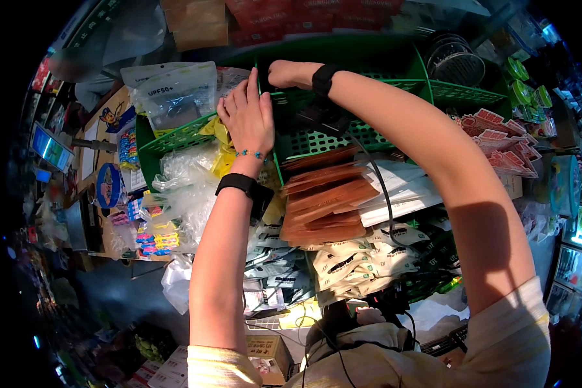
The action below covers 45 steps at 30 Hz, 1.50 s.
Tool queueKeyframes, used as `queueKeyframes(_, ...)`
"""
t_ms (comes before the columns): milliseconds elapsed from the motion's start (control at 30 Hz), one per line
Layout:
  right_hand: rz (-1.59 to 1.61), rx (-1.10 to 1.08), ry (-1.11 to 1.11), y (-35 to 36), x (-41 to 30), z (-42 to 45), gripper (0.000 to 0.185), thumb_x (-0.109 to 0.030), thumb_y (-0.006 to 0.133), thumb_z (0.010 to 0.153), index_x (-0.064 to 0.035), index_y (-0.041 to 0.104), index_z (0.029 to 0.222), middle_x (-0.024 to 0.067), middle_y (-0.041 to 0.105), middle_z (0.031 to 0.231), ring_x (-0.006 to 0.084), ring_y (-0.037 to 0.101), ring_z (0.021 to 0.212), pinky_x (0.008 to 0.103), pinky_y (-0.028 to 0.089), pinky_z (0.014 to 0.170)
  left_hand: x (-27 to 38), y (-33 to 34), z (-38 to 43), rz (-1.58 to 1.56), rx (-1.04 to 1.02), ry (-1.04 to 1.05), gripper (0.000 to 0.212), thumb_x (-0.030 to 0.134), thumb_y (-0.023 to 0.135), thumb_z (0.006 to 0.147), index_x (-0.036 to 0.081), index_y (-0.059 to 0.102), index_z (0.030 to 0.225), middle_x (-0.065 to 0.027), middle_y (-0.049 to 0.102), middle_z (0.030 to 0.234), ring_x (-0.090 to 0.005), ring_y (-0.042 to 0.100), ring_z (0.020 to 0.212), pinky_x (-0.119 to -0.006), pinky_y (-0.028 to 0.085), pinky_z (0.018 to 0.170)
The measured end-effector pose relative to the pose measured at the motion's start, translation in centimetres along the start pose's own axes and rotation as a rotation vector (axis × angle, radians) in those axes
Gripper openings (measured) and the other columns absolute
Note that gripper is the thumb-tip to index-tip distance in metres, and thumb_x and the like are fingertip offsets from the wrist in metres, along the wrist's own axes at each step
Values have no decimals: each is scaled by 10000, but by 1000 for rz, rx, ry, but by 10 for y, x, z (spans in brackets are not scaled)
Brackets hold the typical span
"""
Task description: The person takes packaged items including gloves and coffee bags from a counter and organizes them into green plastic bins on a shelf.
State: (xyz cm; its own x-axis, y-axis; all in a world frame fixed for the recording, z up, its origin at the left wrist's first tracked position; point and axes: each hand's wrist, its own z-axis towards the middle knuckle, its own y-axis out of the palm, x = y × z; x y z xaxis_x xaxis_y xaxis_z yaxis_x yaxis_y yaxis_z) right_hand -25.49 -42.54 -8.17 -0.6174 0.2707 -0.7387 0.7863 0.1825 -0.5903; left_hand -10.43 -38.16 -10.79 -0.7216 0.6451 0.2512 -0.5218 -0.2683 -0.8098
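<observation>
My left hand [248, 114] lies back up, fingers pointing away and slightly spread, over the divider of a green plastic organizer [344, 58]. Beside it are yellow plastic bags [221, 157] and clear plastic bags [186, 179]. My right hand [282, 74] is curled at a rear compartment, just right of the left fingertips; its fingers are partly hidden, and whether they hold something cannot be told. Black straps circle both wrists. Nearer me, brown paper bags [325, 199] lie beside white paper bags [402, 191], with cream-coloured packets [359, 266] in front of them.
Clear zip pouches [174, 94] stand at the organizer's left. Round black-and-clear containers [453, 60] fill its back right, near red-and-white printed packages [504, 140]. A black cable [383, 184] hangs below my right forearm. Left is a counter with a screen [52, 148]. Part of a person shows at the upper left.
</observation>
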Motion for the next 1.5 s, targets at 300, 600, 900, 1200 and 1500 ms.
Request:
queueKeyframes(300,-487,-334,-172,-13,-1,-4,361,-138,414,825,79,600,1046,211,598,1082,309,580,935,420,430,815,-2,-1,1,-1,-4,4,468,334,313,942,147,366,1368,-84,476,1224,-253,380,1173,-419,161,1041)
queueKeyframes(600,-614,-592,-127,-36,8,-10,328,-190,516,881,-110,600,1188,59,628,1129,227,566,949,353,411,864,-4,-5,0,-29,-15,20,466,337,316,940,155,377,1364,-86,483,1214,-259,397,1149,-417,180,1030)
queueKeyframes(900,-502,-564,-50,-48,14,-25,426,-131,371,904,-126,481,1315,57,474,1342,258,456,1188,389,352,972,-3,-6,0,-31,5,29,452,309,335,936,154,388,1357,-88,489,1190,-256,401,1137,-416,187,1028)
queueKeyframes(1200,-309,-626,89,-56,19,-28,395,-101,379,929,-61,467,1312,104,474,1329,248,460,1173,392,386,944,-3,-7,-1,-43,18,22,455,298,350,924,144,395,1351,-86,484,1197,-251,398,1145,-426,182,1036)
queueKeyframes(1500,-447,-433,-52,-54,20,-27,316,-143,485,864,5,602,1117,124,640,1062,265,597,920,383,455,836,-1,-6,-1,-73,44,16,448,279,367,917,135,405,1340,-78,483,1195,-252,403,1133,-437,185,1041)
